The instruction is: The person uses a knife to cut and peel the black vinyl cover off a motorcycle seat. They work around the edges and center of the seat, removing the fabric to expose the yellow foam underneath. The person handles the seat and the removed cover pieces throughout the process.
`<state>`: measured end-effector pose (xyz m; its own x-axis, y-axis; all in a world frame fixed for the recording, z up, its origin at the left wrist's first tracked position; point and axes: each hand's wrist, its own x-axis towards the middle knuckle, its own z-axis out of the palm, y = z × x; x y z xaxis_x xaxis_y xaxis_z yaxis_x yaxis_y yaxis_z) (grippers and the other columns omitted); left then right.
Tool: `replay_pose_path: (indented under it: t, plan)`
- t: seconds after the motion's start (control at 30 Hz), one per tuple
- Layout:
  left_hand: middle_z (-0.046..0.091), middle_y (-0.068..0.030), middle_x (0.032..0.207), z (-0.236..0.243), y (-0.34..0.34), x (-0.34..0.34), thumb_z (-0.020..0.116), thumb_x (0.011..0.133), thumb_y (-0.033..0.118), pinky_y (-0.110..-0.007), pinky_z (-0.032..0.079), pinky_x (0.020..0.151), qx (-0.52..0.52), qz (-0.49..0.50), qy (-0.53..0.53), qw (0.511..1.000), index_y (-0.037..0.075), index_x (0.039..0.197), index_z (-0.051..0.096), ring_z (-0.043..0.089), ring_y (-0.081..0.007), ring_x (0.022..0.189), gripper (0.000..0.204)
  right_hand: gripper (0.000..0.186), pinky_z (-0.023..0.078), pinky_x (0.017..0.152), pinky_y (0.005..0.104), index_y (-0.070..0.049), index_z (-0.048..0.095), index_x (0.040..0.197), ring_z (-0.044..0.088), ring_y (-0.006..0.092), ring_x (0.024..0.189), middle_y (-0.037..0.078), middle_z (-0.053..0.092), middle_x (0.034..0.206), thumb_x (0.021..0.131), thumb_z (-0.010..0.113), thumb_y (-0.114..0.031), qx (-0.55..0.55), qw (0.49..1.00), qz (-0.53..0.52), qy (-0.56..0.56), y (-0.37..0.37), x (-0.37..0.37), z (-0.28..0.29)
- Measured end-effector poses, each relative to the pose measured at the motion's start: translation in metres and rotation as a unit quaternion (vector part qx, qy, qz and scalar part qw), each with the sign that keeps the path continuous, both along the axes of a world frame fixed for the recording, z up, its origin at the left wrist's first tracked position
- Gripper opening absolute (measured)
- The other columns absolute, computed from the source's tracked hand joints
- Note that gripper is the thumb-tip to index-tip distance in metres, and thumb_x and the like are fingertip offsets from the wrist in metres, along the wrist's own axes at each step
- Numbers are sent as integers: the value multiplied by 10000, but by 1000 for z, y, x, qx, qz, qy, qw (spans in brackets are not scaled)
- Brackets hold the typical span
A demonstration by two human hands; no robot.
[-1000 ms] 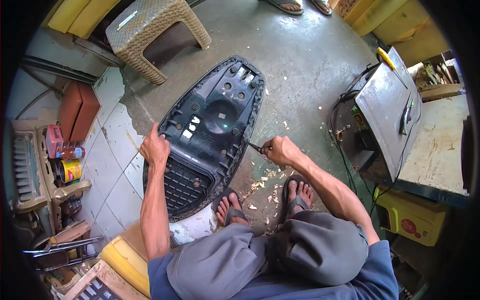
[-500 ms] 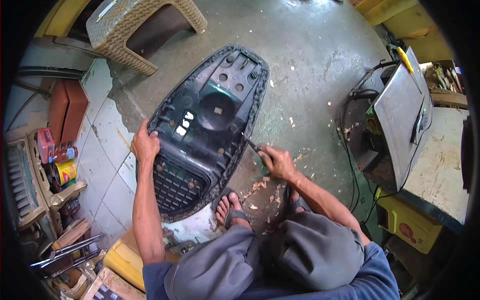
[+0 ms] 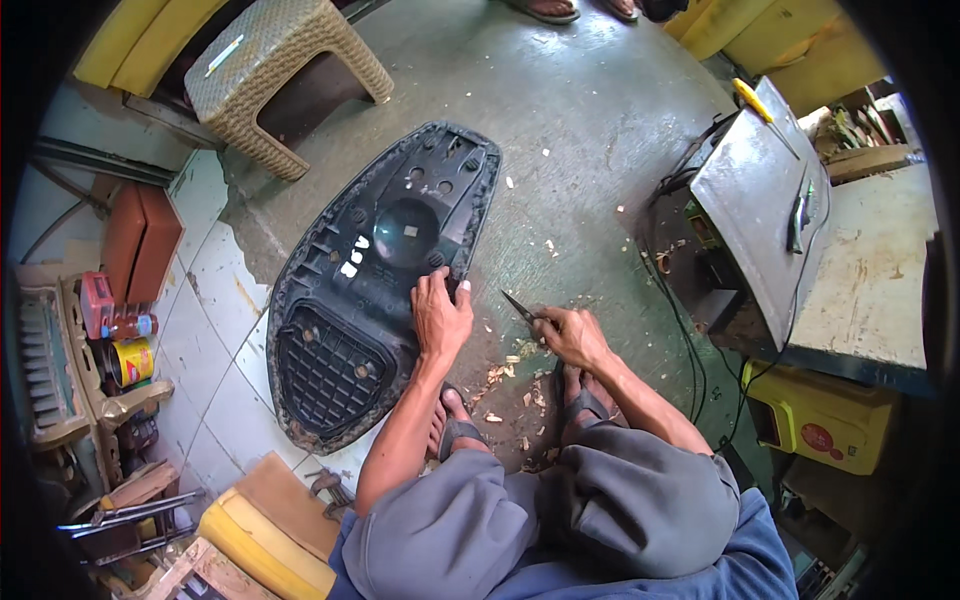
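Note:
A black plastic seat base (image 3: 370,290) lies upside down on the concrete floor in front of me, ribbed underside up. My left hand (image 3: 440,315) rests flat on its near right edge, fingers spread. My right hand (image 3: 572,335) is closed around a small knife (image 3: 520,307), blade pointing up-left toward the base's right edge, a little apart from it. Pale shavings (image 3: 505,375) litter the floor between my hands and my sandalled feet (image 3: 455,425).
A woven tan stool (image 3: 285,75) stands at the back left. A dark metal machine (image 3: 750,215) with cables sits at right, a yellow box (image 3: 820,425) below it. A shelf with cans and bottles (image 3: 110,335) and tools is at left. Another person's feet (image 3: 545,10) show at the top.
My left hand has moved from the seat base's left edge across to its right edge, close to the knife. The right hand with the knife has stayed nearly in place.

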<state>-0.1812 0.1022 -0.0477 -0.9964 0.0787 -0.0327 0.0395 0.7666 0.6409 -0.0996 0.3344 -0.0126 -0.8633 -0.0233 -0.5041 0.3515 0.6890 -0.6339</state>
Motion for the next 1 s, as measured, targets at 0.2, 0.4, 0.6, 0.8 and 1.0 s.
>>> replay_pose_path:
  t: [0.2, 0.4, 0.6, 0.8, 1.0]
  plan:
    - [643, -217, 1054, -9, 7, -7, 784, 812, 213, -494, 472, 907, -40, -15, -26, 999, -3, 1062, 576, 612, -418, 996, 390, 347, 526, 870, 527, -125, 659, 1240, 678, 451, 987, 242, 710, 1032, 927, 566, -243, 109, 980, -164, 33, 33, 40, -24]
    - [682, -196, 798, 112, -20, -54, 745, 858, 198, -468, 512, 713, -31, -39, -44, 998, 0, 936, 639, 675, -368, 755, 238, 417, 476, 936, 526, -36, 602, 1266, 578, 460, 1080, 267, 600, 1196, 864, 638, -140, 263, 930, -175, 189, 60, 60, -35]
    - [698, -104, 854, 204, -77, -187, 654, 965, 190, -350, 567, 652, 330, -34, -286, 899, -39, 1019, 676, 669, -181, 702, 236, 451, 481, 938, 514, -5, 579, 1299, 596, 442, 1038, 256, 613, 1134, 891, 662, -179, 115, 951, -108, 267, 26, 38, -14]
    - [689, -172, 1017, 188, -71, -253, 653, 979, 218, -411, 590, 765, 390, 92, -243, 883, -70, 1069, 667, 685, -255, 877, 302, 536, 496, 988, 454, 1, 571, 1352, 631, 401, 1167, 270, 631, 1265, 975, 600, -378, -161, 985, -9, 63, -14, 19, -4]
    - [690, -150, 1056, 181, -46, -229, 583, 1022, 229, -382, 578, 833, 406, 54, -188, 893, -56, 1161, 632, 689, -238, 894, 321, 581, 517, 959, 424, -69, 550, 1412, 665, 316, 1126, 181, 681, 1249, 982, 606, -456, -260, 965, 15, -24, -17, 19, -9]
